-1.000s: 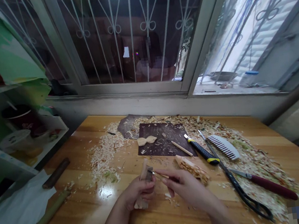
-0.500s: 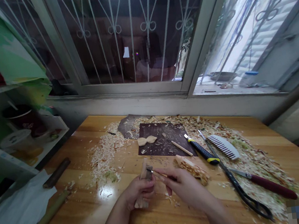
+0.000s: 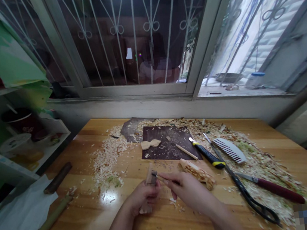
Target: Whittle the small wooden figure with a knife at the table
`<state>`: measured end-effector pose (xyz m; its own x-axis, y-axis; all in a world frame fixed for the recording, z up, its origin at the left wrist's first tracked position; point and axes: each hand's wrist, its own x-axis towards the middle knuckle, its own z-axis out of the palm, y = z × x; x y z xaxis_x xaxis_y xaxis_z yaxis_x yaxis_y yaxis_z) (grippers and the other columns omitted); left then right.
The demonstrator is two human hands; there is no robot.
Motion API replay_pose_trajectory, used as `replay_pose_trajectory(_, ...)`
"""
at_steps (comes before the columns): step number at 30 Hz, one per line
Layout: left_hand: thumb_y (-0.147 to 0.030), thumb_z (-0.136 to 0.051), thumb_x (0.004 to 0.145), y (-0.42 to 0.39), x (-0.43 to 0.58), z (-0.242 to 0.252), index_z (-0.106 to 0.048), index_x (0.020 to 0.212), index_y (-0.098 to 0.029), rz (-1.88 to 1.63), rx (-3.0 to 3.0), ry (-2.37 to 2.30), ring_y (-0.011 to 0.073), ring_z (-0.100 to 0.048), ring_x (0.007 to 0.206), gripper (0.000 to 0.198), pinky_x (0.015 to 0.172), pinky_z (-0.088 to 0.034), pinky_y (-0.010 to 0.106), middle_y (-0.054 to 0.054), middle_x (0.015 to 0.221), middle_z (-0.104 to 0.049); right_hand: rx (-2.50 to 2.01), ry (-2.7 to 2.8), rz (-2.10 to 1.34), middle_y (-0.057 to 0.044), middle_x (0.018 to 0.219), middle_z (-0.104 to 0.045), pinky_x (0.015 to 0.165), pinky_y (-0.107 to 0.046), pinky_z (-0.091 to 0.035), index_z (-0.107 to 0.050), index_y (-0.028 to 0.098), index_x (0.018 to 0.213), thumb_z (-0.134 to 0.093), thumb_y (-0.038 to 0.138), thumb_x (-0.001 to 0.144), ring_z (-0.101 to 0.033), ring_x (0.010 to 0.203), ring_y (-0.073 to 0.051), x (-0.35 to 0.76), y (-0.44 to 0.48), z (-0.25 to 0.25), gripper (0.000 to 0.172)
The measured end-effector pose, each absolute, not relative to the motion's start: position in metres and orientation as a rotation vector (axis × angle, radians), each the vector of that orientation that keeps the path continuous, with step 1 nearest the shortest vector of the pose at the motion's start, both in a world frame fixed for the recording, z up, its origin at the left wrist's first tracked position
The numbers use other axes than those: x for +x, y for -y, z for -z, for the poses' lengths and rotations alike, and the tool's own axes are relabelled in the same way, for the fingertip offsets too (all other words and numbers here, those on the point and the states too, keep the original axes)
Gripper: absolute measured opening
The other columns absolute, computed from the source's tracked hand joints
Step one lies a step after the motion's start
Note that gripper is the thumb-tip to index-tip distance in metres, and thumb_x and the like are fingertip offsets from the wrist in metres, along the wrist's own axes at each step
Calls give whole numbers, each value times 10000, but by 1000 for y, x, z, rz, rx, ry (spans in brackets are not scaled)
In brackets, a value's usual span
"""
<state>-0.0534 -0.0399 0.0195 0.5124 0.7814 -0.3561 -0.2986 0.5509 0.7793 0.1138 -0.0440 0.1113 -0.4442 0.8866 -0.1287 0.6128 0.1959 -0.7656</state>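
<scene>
My left hand [image 3: 145, 196] is closed around a small block of pale wood [image 3: 149, 170], which sticks out above and below the fist. Near its top the block has a darker grey face. My right hand [image 3: 184, 186] pinches a slim, pencil-like tool [image 3: 157, 176], its tip at that grey face; fingers hide most of the tool, so its exact kind is unclear. Just beyond my right hand lies a roughly carved piece of wood [image 3: 197, 173]. Farther back, a small carved wooden figure [image 3: 151, 144] and a pale wooden stick [image 3: 186, 152] rest on dark sandpaper [image 3: 168, 132].
To the right are a utility knife [image 3: 208, 155], black long-handled scissors [image 3: 240, 186], a white comb [image 3: 229, 150] and a red-handled knife [image 3: 276, 190]. Wood shavings [image 3: 106, 162] cover much of the tabletop. Dark and greenish sticks [image 3: 57, 178] lie left, beside a shelf [image 3: 53, 147].
The wooden block has turned slightly in my left hand, and the tool's tip has shifted a little to the right. Everything on the table stays in place.
</scene>
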Motion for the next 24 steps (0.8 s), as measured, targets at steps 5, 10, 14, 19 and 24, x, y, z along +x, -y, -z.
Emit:
replay_pose_trajectory(5,-429,-585,678,39,-48,-22,-476,774,-170,-660,982,-1016,76,-393,314,296,347,-263,184,-87,408,-407,-1481,2311,-885,-55,832,-680,635,-234,-371,-675,244,995,-382,246,859,-596,746,-173,111,42,-116,323)
replay_pose_trajectory(10,-330,-635,644,35,-50,-30,-419,947,-194,-711,1152,-1172,126,-559,460,396,437,-397,223,-41,647,-553,-1444,2402,-779,-78,941,-630,689,-250,-368,-547,203,1091,-391,185,813,-569,862,-192,112,48,-125,320)
replay_pose_trajectory(14,-241,-657,606,31,-54,-40,-422,895,-209,-729,1545,-1482,163,-590,659,374,537,-378,223,0,787,-607,-1402,2431,-903,-43,853,-637,659,-248,-376,-557,204,910,-372,166,787,-571,804,-169,115,40,-126,225)
replay_pose_trajectory(19,-239,-620,641,31,-61,-50,-467,879,-210,-431,1894,-1549,181,-581,726,285,566,-320,223,13,802,-625,-1453,2259,-1501,-18,763,-633,423,-191,-351,-585,185,896,-334,205,776,-546,518,-100,117,12,-119,278)
replay_pose_trajectory(24,-247,-619,636,30,-62,-42,-570,837,-215,-428,2103,-1516,176,-542,757,210,609,-329,233,17,845,-586,-1167,2036,-2054,-60,868,-646,356,-153,-338,-592,159,982,-312,221,772,-624,577,-110,121,-6,-116,355)
